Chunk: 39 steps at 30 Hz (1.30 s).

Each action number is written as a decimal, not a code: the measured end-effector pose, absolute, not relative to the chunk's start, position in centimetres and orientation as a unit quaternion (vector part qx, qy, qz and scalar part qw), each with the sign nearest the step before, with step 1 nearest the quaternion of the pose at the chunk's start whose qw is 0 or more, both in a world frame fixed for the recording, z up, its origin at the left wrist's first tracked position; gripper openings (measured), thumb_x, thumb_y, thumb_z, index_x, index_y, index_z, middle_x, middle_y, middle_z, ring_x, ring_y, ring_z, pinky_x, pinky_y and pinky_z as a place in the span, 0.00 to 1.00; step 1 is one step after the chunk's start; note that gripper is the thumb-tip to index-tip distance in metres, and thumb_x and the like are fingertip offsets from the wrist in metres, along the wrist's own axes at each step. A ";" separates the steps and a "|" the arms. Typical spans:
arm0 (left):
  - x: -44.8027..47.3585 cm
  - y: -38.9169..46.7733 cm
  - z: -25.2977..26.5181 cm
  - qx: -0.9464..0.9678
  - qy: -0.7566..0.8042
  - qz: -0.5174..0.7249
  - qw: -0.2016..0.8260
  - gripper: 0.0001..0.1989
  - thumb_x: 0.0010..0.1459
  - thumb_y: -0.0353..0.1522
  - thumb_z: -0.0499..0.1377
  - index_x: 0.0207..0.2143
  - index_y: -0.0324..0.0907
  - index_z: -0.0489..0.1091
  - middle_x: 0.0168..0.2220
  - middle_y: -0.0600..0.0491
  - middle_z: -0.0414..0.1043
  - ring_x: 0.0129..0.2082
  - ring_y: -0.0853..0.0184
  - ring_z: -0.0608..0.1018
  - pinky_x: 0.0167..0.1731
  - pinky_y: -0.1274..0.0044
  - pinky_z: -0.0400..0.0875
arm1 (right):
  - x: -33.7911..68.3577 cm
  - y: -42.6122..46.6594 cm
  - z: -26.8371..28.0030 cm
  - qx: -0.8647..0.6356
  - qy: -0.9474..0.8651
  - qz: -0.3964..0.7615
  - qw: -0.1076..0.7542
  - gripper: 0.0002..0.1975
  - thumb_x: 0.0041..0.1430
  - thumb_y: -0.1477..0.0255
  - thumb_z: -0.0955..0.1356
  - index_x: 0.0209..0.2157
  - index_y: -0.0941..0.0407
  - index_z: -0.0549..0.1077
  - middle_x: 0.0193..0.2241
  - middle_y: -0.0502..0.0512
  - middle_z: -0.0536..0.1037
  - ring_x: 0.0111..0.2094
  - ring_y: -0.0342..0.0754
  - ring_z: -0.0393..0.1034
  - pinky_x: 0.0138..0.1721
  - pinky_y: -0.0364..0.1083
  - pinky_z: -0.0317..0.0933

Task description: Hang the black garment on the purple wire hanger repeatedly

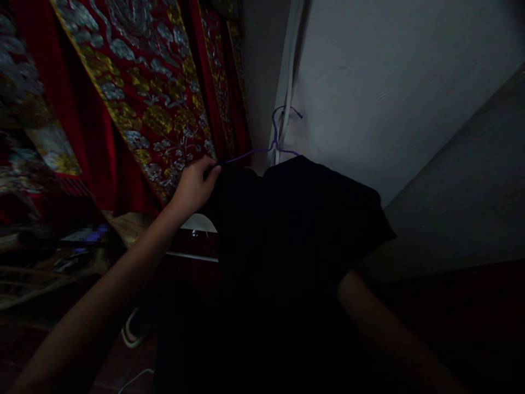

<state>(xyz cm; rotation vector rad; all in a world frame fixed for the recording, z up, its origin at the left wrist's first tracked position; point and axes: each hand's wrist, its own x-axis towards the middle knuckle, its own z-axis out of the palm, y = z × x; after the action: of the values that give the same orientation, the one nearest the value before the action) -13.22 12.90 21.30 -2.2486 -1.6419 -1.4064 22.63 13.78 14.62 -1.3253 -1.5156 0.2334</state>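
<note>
A black short-sleeved shirt (283, 230) hangs in front of me on a thin purple hanger (275, 143), whose hook shows above the collar by a pale vertical strip. My left hand (197, 183) pinches the shirt's left shoulder, close to the hanger's left arm. My right forearm runs up from the lower right and disappears behind or inside the shirt below its right sleeve, so my right hand is hidden by the dark cloth. The shirt's lower part melts into shadow.
Red cloth hangings (156, 109) with gold and silver embroidery hang at the left. A pale wall (389, 82) rises at the right. Low at the left are a cluttered rack (33, 279), a shoe (135, 328) and a thin white cable (137, 377) on the floor.
</note>
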 end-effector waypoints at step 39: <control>-11.5 12.2 17.0 -0.769 -0.420 -0.473 -0.090 0.23 0.69 0.47 0.49 0.36 0.41 0.77 0.36 0.48 0.78 0.40 0.61 0.78 0.44 0.72 0.70 | 19.2 6.3 17.3 -0.146 -0.788 0.587 0.117 0.27 0.56 0.65 0.75 0.57 0.54 0.72 0.61 0.59 0.68 0.60 0.52 0.66 0.56 0.49 0.63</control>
<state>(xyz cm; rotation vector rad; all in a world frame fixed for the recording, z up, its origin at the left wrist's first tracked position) -11.50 12.16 17.03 -2.5655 -1.4001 -1.5783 19.16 6.34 17.32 -0.4264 -2.3058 1.7182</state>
